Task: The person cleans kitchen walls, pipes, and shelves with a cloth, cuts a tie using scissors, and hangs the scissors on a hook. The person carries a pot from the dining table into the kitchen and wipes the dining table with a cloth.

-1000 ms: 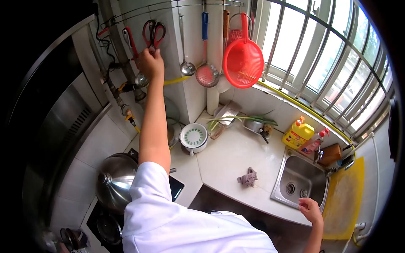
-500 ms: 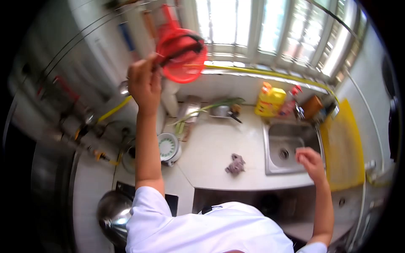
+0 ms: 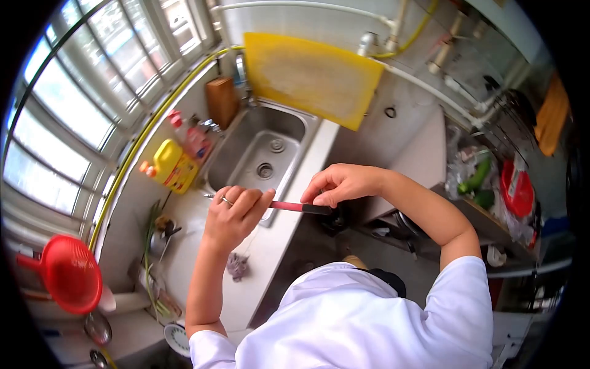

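Your left hand (image 3: 233, 212) grips the red-and-black tool (image 3: 287, 206), frame center; fingers hide its middle, type unclear. Right hand (image 3: 344, 183) half-curled by the black end, can't tell if touching. Plate (image 3: 177, 339), lower left, partly behind your sleeve (image 3: 212, 350).

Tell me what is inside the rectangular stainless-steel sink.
Two round metal drains show in the sink. The left hand, holding a slim tool with a red-and-black handle, hides the near left corner, so whatever is there cannot be seen.
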Action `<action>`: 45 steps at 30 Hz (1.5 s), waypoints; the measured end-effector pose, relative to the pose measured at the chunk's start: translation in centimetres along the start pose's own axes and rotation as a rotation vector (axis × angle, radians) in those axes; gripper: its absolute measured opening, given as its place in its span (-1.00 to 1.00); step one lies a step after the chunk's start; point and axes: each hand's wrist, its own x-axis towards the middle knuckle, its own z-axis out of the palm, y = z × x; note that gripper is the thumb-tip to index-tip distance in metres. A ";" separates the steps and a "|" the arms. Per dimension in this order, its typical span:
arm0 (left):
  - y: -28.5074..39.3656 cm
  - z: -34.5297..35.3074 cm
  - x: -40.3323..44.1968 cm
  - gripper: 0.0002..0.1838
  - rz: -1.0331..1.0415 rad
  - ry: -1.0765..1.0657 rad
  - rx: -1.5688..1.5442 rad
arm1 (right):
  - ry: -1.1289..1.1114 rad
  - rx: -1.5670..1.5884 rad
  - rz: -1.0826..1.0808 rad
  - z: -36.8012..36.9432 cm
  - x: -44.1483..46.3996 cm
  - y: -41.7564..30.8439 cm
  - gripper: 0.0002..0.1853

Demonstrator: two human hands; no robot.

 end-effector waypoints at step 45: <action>17.6 53.8 34.0 -0.81 -1.525 -0.154 -2.142 | 0.727 -1.076 0.944 -26.3 -27.3 10.8 -0.33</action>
